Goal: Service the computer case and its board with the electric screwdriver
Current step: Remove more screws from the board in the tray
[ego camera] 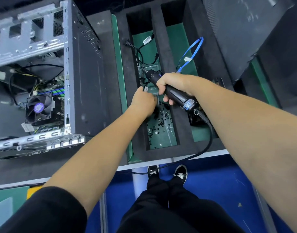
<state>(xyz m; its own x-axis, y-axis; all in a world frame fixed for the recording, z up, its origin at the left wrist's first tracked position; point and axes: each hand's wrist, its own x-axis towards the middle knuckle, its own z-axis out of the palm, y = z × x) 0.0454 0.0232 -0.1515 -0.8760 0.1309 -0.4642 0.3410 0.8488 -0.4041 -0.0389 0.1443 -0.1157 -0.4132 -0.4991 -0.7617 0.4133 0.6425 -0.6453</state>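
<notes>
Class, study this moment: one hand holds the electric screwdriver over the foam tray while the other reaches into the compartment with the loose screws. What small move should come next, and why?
Probably the left hand should lift one screw from the loose screws and seat it on the electric screwdriver tip. The right hand grips the tool with its bit pointing over that compartment, and the computer case stands open beside the tray.

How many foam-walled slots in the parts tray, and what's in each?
2. The left slot holds loose screws and black cables; the right slot holds a blue cable. The arms may hide more.

Assembly workshop: foam parts tray (175, 91), loose screws (158, 126), workbench.
</notes>
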